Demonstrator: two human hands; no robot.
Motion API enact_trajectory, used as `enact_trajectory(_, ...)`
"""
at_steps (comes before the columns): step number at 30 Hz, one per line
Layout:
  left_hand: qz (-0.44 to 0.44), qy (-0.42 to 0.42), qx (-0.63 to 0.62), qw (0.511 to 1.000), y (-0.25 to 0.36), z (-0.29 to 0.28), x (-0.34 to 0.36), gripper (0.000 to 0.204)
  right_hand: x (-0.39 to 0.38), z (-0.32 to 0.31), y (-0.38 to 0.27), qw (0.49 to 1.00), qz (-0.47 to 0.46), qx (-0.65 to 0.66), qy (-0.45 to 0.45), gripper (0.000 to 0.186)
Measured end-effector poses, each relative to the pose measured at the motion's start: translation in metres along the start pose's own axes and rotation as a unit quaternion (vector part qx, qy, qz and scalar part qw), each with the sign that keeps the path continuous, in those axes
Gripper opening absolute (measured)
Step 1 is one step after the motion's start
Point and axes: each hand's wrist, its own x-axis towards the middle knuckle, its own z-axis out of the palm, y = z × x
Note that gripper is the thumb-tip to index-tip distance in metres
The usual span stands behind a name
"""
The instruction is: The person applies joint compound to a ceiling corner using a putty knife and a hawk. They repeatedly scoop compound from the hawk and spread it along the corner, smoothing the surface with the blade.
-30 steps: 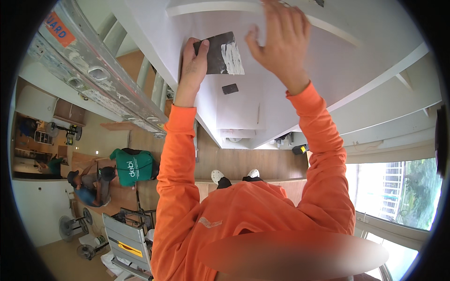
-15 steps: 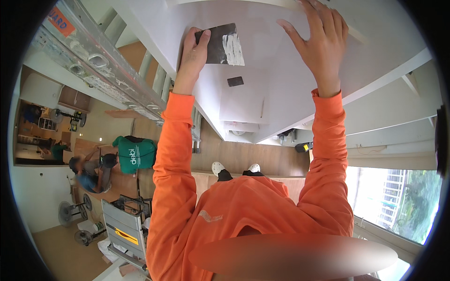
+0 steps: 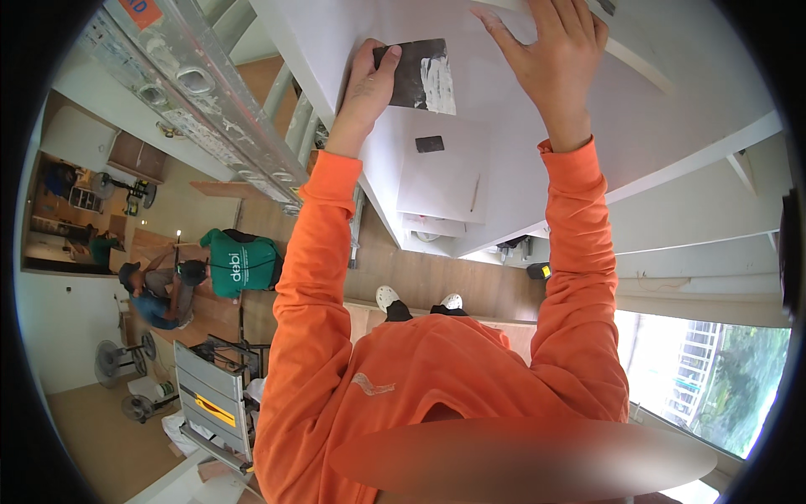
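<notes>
My left hand [image 3: 370, 82] is closed on the edge of a dark square putty board [image 3: 411, 71], thumb on its top face. A thick patch of white putty [image 3: 437, 84] covers the board's right side. At the top of the view, my right hand [image 3: 556, 63] is raised over the white cabinet panel [image 3: 495, 126], thumb held well apart from the outstretched fingers. The upper edge cuts off some fingertips, and I see nothing held in it. Below the board, a small dark rectangular piece [image 3: 429, 144] lies on a white surface, near a thin stick [image 3: 476, 193].
A paint-spattered metal ladder [image 3: 197, 84] leans close on my left. Lower left are a folding grey worktable [image 3: 210, 391], several fans [image 3: 109, 361] and two people, one in a green shirt [image 3: 243, 265]. A window [image 3: 714, 370] is at right. A yellow-black tool [image 3: 538, 270] lies below the cabinet.
The view has shifted slightly. In it, my left hand and the putty board sit further right and a little higher, my right hand further left and higher. My grip on the board is unchanged.
</notes>
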Motion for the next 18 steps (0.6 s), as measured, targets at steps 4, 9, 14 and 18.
enact_trajectory(4, 0.000, -0.003, -0.004, 1.000, -0.0013, 0.0003, 0.0011, 0.027, -0.0009, 0.0080, 0.0021, 1.000, -0.005, -0.005, 0.030, 0.038)
enact_trajectory(9, -0.006, -0.008, 0.012, 1.000, -0.0029, -0.0011, 0.0034, 0.027, -0.0011, 0.0096, 0.0025, 0.999, -0.015, -0.005, 0.042, 0.037)
enact_trajectory(14, 0.006, -0.004, 0.008, 1.000, -0.0003, 0.0000, 0.0012, 0.028, -0.0022, 0.0051, 0.0021, 1.000, -0.012, -0.011, 0.022, 0.034)
enact_trajectory(18, -0.006, -0.008, 0.013, 1.000, 0.0008, -0.0007, 0.0002, 0.029, -0.0029, 0.0100, 0.0034, 0.999, -0.012, -0.003, 0.042, 0.034)
